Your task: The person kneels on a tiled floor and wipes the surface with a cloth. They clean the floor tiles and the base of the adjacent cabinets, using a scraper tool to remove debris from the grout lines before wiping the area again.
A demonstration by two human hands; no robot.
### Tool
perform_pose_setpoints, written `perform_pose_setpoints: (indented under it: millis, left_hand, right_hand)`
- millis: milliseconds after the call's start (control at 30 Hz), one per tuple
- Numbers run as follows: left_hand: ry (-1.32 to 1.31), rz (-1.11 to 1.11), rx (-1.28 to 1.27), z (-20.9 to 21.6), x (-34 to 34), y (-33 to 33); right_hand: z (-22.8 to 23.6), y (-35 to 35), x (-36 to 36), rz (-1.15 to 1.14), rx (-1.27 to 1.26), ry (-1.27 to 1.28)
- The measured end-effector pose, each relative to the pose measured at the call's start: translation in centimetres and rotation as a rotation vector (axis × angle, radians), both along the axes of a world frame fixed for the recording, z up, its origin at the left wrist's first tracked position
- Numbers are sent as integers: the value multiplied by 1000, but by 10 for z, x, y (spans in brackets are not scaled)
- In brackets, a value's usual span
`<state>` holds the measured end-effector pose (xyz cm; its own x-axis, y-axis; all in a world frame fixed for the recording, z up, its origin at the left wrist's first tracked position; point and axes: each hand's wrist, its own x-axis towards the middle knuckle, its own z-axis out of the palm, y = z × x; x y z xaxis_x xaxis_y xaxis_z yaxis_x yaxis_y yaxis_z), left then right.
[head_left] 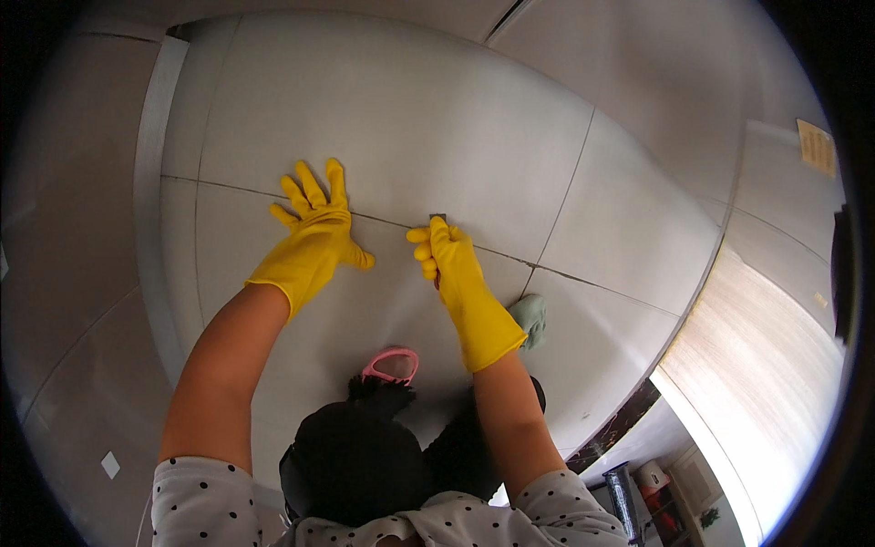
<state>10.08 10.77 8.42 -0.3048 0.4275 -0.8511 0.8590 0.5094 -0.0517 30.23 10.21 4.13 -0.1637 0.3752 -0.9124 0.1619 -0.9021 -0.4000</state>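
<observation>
Both my hands wear yellow rubber gloves over a grey tiled floor (437,100). My left hand (314,228) lies flat on the tiles with its fingers spread, across a dark joint line. My right hand (448,257) is closed around a small scraper (437,217), most of it hidden in the glove. Its flat dark tip shows beyond the fingers, at the same joint line between the tiles. A crumpled pale green cloth (530,319) lies beside my right glove's cuff.
A pink open item (392,363), perhaps a slipper, is near my dark-clothed knees. Walls edge the floor at left and far right, with a metal-coloured strip (157,164) along the left. A dark threshold (615,424) leads to a room with household items at lower right.
</observation>
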Motion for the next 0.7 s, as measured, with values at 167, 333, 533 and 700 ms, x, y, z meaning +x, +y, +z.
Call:
perform_pose_setpoints:
  millis: [167, 333, 533, 700]
  left_hand:
    - [29, 7, -21, -7, -5, -7]
    - [52, -3, -17, -8, 0, 0]
    - [50, 15, -30, -12, -1, -2]
    - [56, -6, -9, -8, -3, 0]
  right_hand:
    - [9, -7, 3, -25, 4, 168]
    - [-2, -15, 0, -158, -30, 129]
    - [2, -19, -16, -194, -66, 16]
    - [5, -6, -28, -210, 4, 76]
